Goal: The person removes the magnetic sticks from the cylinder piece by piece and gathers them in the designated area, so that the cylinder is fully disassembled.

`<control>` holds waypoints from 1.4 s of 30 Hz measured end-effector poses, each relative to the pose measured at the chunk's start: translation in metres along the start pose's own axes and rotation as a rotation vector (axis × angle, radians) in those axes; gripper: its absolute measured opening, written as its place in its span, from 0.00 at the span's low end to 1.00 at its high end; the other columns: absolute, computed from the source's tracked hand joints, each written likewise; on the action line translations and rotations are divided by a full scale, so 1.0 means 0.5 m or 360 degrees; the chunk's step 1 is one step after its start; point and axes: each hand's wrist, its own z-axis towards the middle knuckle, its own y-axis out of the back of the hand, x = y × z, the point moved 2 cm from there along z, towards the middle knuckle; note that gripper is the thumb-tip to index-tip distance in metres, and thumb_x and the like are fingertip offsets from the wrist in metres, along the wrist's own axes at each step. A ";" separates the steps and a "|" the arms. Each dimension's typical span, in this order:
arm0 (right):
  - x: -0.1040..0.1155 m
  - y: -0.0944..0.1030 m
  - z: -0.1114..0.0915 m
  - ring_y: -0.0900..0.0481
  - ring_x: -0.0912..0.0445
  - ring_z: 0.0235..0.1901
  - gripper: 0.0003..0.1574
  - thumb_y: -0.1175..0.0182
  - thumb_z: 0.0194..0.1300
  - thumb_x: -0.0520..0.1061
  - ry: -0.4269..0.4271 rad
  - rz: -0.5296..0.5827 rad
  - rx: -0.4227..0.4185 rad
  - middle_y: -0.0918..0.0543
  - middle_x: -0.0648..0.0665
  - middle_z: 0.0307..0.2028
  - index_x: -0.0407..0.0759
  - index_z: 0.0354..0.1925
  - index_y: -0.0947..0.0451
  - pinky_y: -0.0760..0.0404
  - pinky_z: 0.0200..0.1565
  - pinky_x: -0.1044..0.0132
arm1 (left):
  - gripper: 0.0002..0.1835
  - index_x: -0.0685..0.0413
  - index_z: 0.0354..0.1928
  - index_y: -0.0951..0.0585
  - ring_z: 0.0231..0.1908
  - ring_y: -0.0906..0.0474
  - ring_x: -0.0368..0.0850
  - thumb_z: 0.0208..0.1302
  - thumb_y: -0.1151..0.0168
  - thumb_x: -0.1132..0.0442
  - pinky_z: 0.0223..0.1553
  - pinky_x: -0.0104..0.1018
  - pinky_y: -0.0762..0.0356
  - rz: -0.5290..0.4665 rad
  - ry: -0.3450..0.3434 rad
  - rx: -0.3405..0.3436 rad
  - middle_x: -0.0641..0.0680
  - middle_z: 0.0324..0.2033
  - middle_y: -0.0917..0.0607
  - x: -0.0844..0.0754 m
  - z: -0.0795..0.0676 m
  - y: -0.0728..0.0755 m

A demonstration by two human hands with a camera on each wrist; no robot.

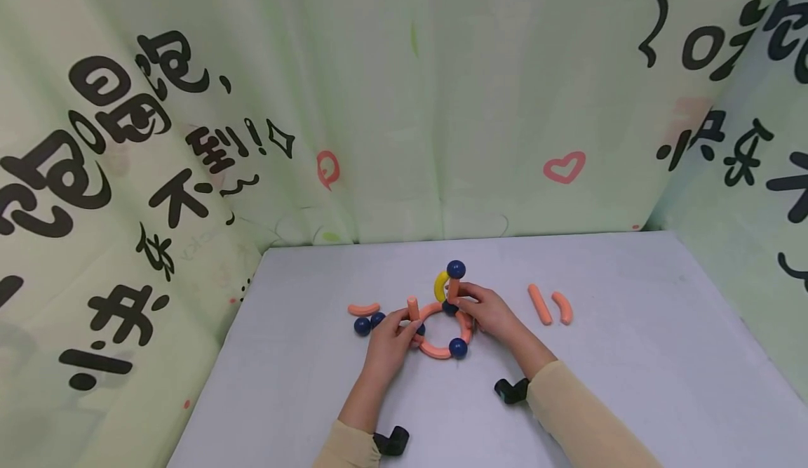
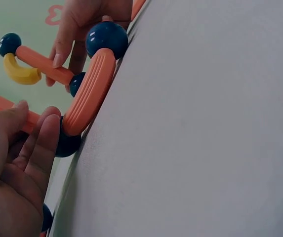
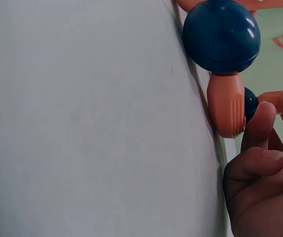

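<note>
A ring of curved orange rods (image 1: 435, 351) joined by blue balls (image 1: 458, 347) lies on the table. At its left side my left hand (image 1: 388, 342) pinches a straight orange rod (image 1: 413, 307) that stands up from a ball mostly covered by the fingers. Across the ring, my right hand (image 1: 491, 311) grips another upright orange rod (image 1: 453, 289) just above its lower ball. A blue ball (image 2: 10, 45) caps that rod, and a curved yellow rod (image 2: 21, 73) hangs from this ball, its other end free in the left wrist view.
Left of the ring are a curved orange rod (image 1: 363, 310) and two blue balls, one of them (image 1: 362, 326) fully visible. To the right lie a straight orange rod (image 1: 539, 304) and a curved one (image 1: 562, 308). A printed curtain (image 1: 467, 117) hangs behind the white table (image 1: 631, 370).
</note>
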 end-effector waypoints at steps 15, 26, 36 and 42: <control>-0.003 -0.001 0.003 0.27 0.55 0.24 0.30 0.40 0.69 0.58 0.0015 0.0025 0.0005 0.21 0.42 0.56 0.55 0.66 0.27 0.26 0.24 0.68 | 0.17 0.45 0.57 0.20 0.30 0.16 0.33 0.70 0.41 0.51 0.33 0.29 0.17 -0.0023 -0.0061 -0.0021 0.49 0.41 0.17 -0.005 -0.004 0.001; -0.007 0.000 0.005 0.29 0.56 0.18 0.28 0.41 0.70 0.58 0.0037 -0.0016 0.0018 0.20 0.42 0.55 0.58 0.66 0.28 0.27 0.21 0.67 | 0.17 0.39 0.57 0.20 0.32 0.21 0.35 0.69 0.39 0.47 0.32 0.28 0.20 0.0133 -0.0096 -0.0072 0.44 0.39 0.16 -0.019 -0.009 0.014; -0.005 -0.001 0.001 0.27 0.55 0.19 0.26 0.43 0.72 0.53 0.0040 0.0065 0.0050 0.22 0.47 0.23 0.57 0.66 0.28 0.26 0.23 0.67 | 0.34 0.24 0.72 0.39 0.36 0.18 0.36 0.68 0.37 0.52 0.42 0.35 0.18 0.0175 -0.0191 -0.0223 0.42 0.35 0.15 -0.031 -0.012 0.075; -0.006 0.000 0.003 0.23 0.54 0.27 0.27 0.42 0.71 0.54 0.0041 0.0016 0.0023 0.18 0.43 0.40 0.55 0.66 0.27 0.21 0.30 0.66 | 0.35 0.19 0.72 0.40 0.33 0.18 0.35 0.69 0.39 0.55 0.42 0.36 0.21 0.0144 -0.0245 -0.0233 0.43 0.34 0.14 -0.025 -0.009 0.124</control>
